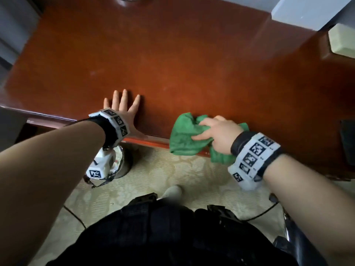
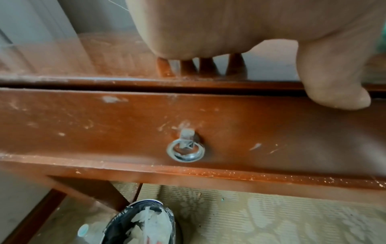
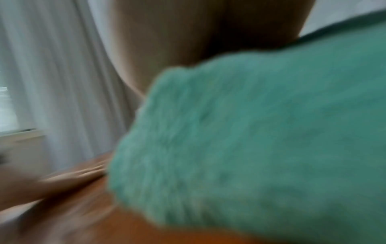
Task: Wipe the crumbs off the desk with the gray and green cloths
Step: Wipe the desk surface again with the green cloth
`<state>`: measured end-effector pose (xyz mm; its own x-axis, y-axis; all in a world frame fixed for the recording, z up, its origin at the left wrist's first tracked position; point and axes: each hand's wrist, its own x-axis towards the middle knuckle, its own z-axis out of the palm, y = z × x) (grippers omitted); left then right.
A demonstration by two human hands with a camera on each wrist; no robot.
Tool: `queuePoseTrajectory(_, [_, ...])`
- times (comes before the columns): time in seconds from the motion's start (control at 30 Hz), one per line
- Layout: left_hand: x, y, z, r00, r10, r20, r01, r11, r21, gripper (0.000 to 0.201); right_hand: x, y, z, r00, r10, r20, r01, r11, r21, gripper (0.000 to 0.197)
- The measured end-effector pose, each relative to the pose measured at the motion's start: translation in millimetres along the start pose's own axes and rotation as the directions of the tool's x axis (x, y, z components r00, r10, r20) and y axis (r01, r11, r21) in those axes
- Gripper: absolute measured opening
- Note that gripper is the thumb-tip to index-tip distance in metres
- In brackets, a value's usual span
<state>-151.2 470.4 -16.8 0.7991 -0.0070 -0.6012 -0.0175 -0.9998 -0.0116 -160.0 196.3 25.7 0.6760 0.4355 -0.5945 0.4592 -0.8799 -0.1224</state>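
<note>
The green cloth [image 1: 184,137] lies bunched at the front edge of the red-brown desk [image 1: 172,58], part of it hanging over the edge. My right hand [image 1: 217,133] grips it from above with curled fingers. In the right wrist view the green cloth [image 3: 261,140] fills most of the blurred picture. My left hand [image 1: 123,106] lies flat on the desk near its front edge, fingers spread and straight, holding nothing. In the left wrist view the palm [image 2: 229,28] rests on the desk top and the thumb [image 2: 334,79] hangs over the edge. No gray cloth is in view.
A drawer front [image 2: 104,128] with a metal ring pull [image 2: 185,151] sits under the desk edge, with specks on the ledge below. A round bin [image 1: 123,162] stands on the patterned floor beneath. A white box [image 1: 307,10] and a pale block [image 1: 342,41] sit far right.
</note>
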Motion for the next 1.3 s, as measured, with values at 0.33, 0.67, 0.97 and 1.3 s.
queuePoseTrajectory(0.33, [9.3,-9.6,8.9,1.000,-0.011,0.000,0.011,1.000,0.006,0.127,46.0,-7.5,-19.4,0.891,0.425,-0.160,-0.407,0.903,0.137,0.056])
queuePoseTrajectory(0.67, [12.4,-9.9,11.1,1.000,-0.009,-0.022,0.010,0.999,0.044,0.128,49.0,17.1,-38.5,0.946,0.076,-0.316,-0.092,0.995,-0.037,0.069])
queuePoseTrajectory(0.97, [12.6,-11.7,8.9,1.000,0.000,0.009,0.000,0.999,0.037,0.127,73.3,-24.9,-19.8,0.960,0.110,-0.257,-0.117,0.993,-0.013,0.066])
queuePoseTrajectory(1.3, [11.7,-9.8,6.1,0.999,-0.021,0.036,0.020,0.999,0.031,0.128,90.4,26.3,-58.2,0.968,0.181,-0.175,-0.169,0.982,0.083,0.066])
